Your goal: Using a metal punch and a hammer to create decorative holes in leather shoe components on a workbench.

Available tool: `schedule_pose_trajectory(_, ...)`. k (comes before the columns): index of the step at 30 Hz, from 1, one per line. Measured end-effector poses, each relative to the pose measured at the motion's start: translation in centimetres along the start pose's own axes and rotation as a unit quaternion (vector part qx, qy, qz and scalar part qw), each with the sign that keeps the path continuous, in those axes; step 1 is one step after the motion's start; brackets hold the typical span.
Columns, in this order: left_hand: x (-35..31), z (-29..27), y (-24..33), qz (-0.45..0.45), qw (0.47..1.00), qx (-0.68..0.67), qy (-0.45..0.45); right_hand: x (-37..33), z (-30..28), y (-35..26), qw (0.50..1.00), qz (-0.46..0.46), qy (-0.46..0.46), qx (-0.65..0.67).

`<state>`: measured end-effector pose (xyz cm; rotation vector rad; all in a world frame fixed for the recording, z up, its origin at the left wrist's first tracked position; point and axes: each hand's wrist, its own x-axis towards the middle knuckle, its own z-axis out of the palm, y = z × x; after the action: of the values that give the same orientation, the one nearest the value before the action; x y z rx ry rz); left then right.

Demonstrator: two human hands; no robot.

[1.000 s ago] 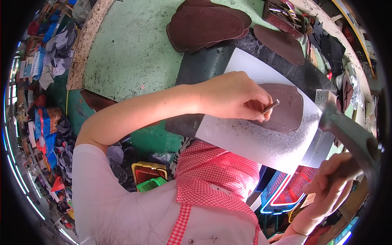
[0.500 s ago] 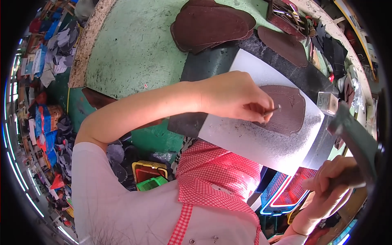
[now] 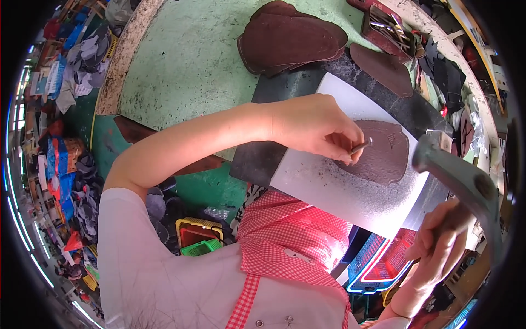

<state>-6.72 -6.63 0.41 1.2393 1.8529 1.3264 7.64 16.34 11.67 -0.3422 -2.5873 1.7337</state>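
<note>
A dark brown leather piece with a small stamped mark lies on a white board. Over it, my left hand pinches a slim metal punch, its lower end hidden by my fingers. My right hand is wrapped around the handle of a hammer, held up at the right of the board. The hammer's head is above the board's right edge, apart from the punch.
Dark mats lie under the board on the green table. Stacked brown leather pieces and a single leather piece are at the far side. A tool tin stands far right; a small box is near the hammer.
The hammer has swung left and its head has turned toward the punch. My left hand stays over the leather, with the punch showing more of its length. The view has shifted slightly.
</note>
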Motion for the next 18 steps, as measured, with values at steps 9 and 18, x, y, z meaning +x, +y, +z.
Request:
schedule_pose_trajectory(9, -0.1, 0.2, -1.0, -0.090, 0.929, -0.311, 0.180, 4.0, -0.1, 4.1, 0.996, -0.020, -0.035, -0.076)
schedule_pose_trajectory(18, -0.1, 1.6, -0.2, -0.068, 0.952, -0.148, 0.259, 6.1, 0.5, 10.9, 0.915, -0.162, 0.062, -0.364)
